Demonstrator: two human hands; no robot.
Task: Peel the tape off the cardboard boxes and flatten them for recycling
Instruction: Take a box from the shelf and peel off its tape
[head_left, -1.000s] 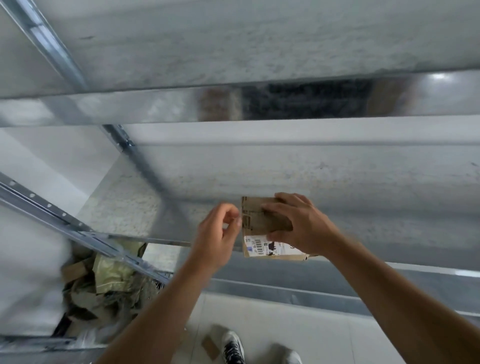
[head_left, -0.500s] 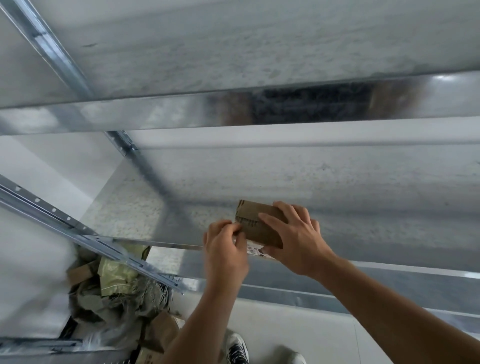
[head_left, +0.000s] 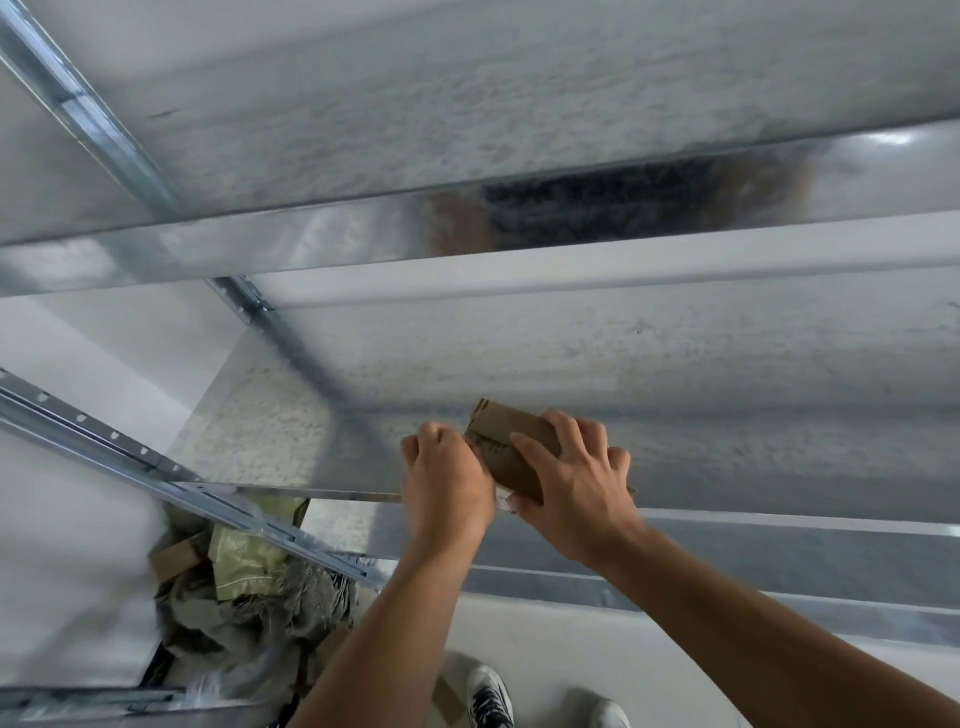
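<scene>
Head view: small cardboard box (head_left: 511, 447) held up between both hands, just over the front edge of a metal shelf (head_left: 727, 415), not resting flat on it as far as can be told. Right hand (head_left: 576, 499) grips the box, fingers spread over the brown top face, thumb under the near side. Left hand (head_left: 447, 478) has fingers curled tight against the box's left end, looks like pinching at the edge; tape itself not visible, can't tell if any is between the fingertips. Step judged: tape peeling on this box, flattening not yet done, box looks closed and full shape. Next move likely calls for a firm hold by the right hand while the left pulls away along the seam. Writing: dark print on the brown face, too blurred to read; white label sliver (head_left: 504, 500) under the box, unreadable. Pile of bags and cardboard scraps (head_left: 244, 587) on the floor lower left, shoes (head_left: 488, 696) below
</scene>
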